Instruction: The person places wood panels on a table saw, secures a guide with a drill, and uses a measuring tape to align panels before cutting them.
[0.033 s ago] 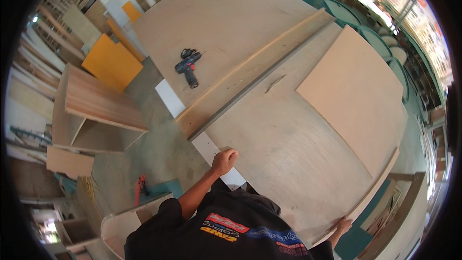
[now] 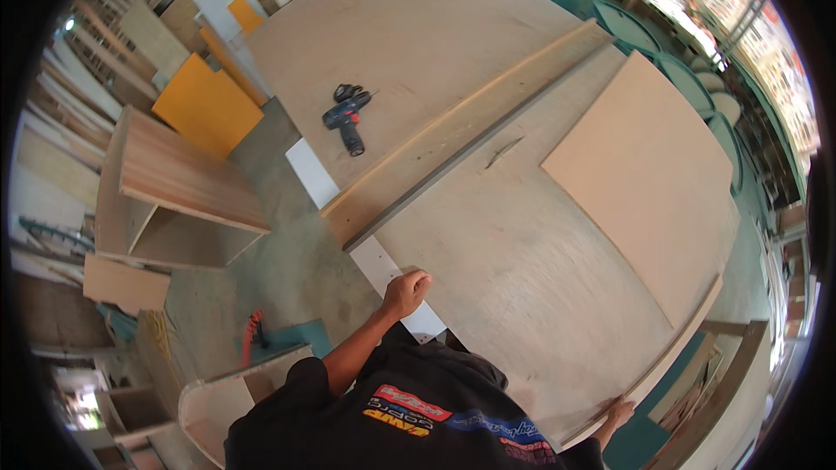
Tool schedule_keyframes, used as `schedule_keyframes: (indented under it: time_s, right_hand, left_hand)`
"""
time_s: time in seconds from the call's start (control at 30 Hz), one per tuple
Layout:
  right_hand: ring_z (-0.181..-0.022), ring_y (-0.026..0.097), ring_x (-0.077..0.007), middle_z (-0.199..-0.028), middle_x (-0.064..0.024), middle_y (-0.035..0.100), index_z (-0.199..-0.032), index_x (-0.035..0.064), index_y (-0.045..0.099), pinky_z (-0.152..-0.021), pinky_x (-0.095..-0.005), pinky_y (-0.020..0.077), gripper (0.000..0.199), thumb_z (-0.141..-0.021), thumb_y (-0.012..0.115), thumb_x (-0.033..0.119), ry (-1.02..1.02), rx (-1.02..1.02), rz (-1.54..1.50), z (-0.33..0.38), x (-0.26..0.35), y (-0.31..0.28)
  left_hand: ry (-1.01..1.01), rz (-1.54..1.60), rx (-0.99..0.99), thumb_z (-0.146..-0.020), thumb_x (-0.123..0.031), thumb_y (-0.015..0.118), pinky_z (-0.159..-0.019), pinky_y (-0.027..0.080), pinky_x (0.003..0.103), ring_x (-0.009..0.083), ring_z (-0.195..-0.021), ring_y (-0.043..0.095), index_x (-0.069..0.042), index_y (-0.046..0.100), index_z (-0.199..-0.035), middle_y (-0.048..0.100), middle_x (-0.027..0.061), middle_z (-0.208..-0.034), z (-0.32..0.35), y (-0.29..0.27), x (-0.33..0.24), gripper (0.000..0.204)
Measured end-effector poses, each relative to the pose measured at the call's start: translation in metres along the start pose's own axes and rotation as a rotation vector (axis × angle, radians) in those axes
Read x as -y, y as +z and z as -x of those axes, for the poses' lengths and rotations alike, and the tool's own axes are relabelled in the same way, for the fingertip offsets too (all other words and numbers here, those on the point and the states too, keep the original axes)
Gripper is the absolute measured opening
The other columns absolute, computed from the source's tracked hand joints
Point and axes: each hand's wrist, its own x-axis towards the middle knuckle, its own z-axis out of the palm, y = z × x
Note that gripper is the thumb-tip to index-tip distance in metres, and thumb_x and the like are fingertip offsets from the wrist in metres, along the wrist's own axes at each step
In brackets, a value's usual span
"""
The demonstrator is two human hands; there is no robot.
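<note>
My left hand point(image 2: 407, 293) is closed in a fist over a white strip point(image 2: 374, 265) along the near left edge of a large grey-brown wooden panel point(image 2: 479, 270). Whatever the fist may hold is hidden. At the panel's near right edge, my right hand point(image 2: 620, 412) has its fingers around a narrow wooden strip point(image 2: 684, 336) that runs along that side; part of the grip is out of sight. A thin, pale brown board point(image 2: 644, 183) lies flat on the panel's right part.
A long wooden beam point(image 2: 470, 122) crosses the work surface beyond the panel. Past it lies a dark cordless drill point(image 2: 348, 122). An open wooden cabinet point(image 2: 187, 178) and a yellow board point(image 2: 207, 109) stand to the left; green-rimmed tubs point(image 2: 625, 28) line the far right.
The whole view has shifted slightly. Both hands keep their places on the panel's edges, and nothing was taken up or let go.
</note>
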Motion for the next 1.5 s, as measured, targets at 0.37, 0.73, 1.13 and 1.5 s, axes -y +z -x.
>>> schedule_keyframes:
  time_s: [0.37, 0.73, 1.13, 1.5]
  right_hand:
    - [-0.132, 0.048, -0.0393, -0.147, -0.0196, 0.044, -0.142, 0.0092, 0.042, -0.097, -0.0616, 0.0449, 0.066, -0.085, 0.066, 0.032, 0.247, 0.128, 0.058, 0.026, 0.053, -0.005]
    - [-0.125, 0.05, -0.0423, -0.129, -0.0241, 0.057, -0.124, 0.0042, 0.061, -0.105, -0.0464, 0.0438, 0.049, -0.079, 0.073, 0.02, -0.269, -0.024, -0.192, 0.165, 0.145, 0.002]
    - [-0.114, 0.057, -0.0397, -0.118, -0.0234, 0.061, -0.117, 0.0001, 0.064, -0.1, -0.047, 0.0449, 0.038, -0.086, 0.069, 0.022, -0.39, -0.09, -0.408, 0.074, 0.147, 0.005]
    - [-0.142, 0.031, -0.0441, -0.151, -0.0282, 0.038, -0.149, -0.0034, 0.033, -0.117, -0.0471, 0.0294, 0.084, -0.091, 0.067, 0.047, -0.175, -0.187, -0.59, -0.105, 0.212, -0.041]
  left_hand:
    - [-0.341, 0.157, -0.446, -0.095, -0.027, 0.059, -0.051, 0.044, 0.038, 0.0265, -0.051, 0.058, -0.001, 0.06, -0.073, 0.058, 0.0134, -0.058, 0.059, -0.034, 0.092, 0.035]
    - [-0.192, 0.087, -0.227, -0.096, -0.028, 0.06, -0.052, 0.043, 0.041, 0.029, -0.052, 0.06, 0.002, 0.06, -0.07, 0.06, 0.0151, -0.059, 0.049, -0.095, 0.12, 0.039]
    - [0.232, 0.15, 0.317, -0.094, -0.033, 0.062, -0.062, 0.049, 0.045, 0.0383, -0.067, 0.063, -0.002, 0.061, -0.077, 0.062, 0.0177, -0.068, -0.044, 0.066, -0.079, 0.035]
    - [0.363, -0.1, 0.072, -0.09, -0.024, 0.066, -0.098, 0.045, 0.044, 0.0367, -0.117, 0.053, 0.002, 0.062, -0.112, 0.06, 0.0171, -0.121, -0.185, 0.209, -0.173, 0.034]
